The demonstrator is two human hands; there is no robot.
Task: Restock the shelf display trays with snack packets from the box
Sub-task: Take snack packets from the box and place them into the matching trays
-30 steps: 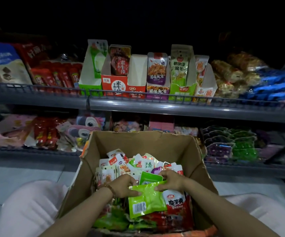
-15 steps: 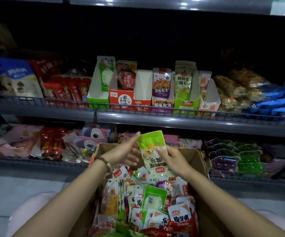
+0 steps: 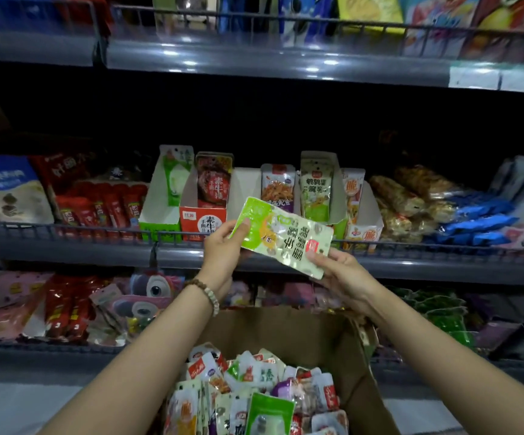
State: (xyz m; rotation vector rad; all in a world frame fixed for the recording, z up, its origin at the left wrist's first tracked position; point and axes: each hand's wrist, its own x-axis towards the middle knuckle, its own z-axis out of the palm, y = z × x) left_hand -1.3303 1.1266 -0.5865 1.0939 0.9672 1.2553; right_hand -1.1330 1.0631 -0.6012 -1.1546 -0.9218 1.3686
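Holding one green-and-cream packet point(image 3: 282, 237) between them, both hands are up in front of the middle shelf point(image 3: 97, 246). The left hand point(image 3: 223, 255) pinches the packet's green end; the right hand point(image 3: 339, 271) grips its cream end. The packet hangs tilted in the air, just before the cardboard trays point(image 3: 202, 222) on that shelf. Below, an open box point(image 3: 317, 334) holds many snacks point(image 3: 254, 387). A bead bracelet point(image 3: 207, 293) circles the left wrist.

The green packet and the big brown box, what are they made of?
The green packet looks like thin glossy plastic film, perhaps foil-lined: light glints on its slightly wrinkled surface. The brown box looks like plain matte cardboard: dull brown wall, soft bent edges.
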